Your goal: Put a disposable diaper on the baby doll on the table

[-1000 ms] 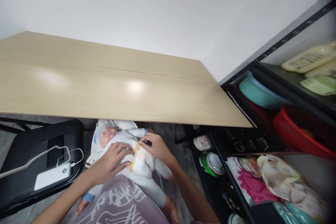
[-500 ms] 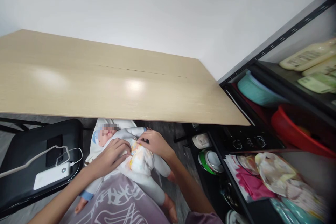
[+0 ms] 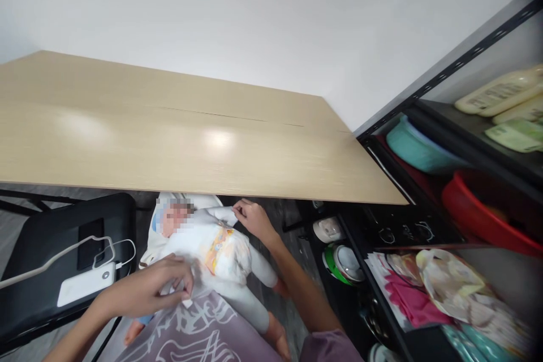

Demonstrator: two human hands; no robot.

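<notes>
A baby doll in a white suit and a patterned diaper lies on its back on my lap, its head toward the table. My left hand pinches the white cloth at the doll's near side, fingers curled. My right hand holds the doll's far arm near its cuff, fingers closed round it. A mauve printed cloth covers my lap under the doll.
A light wooden table spans the view above the doll. At left stands a black chair with a white power bank and cable. A dark metal shelf at right holds bowls, bottles, bags and small appliances.
Both hands left the doll's diaper. My left hand drew back toward me to the doll's side, and my right hand moved outward to the doll's far arm.
</notes>
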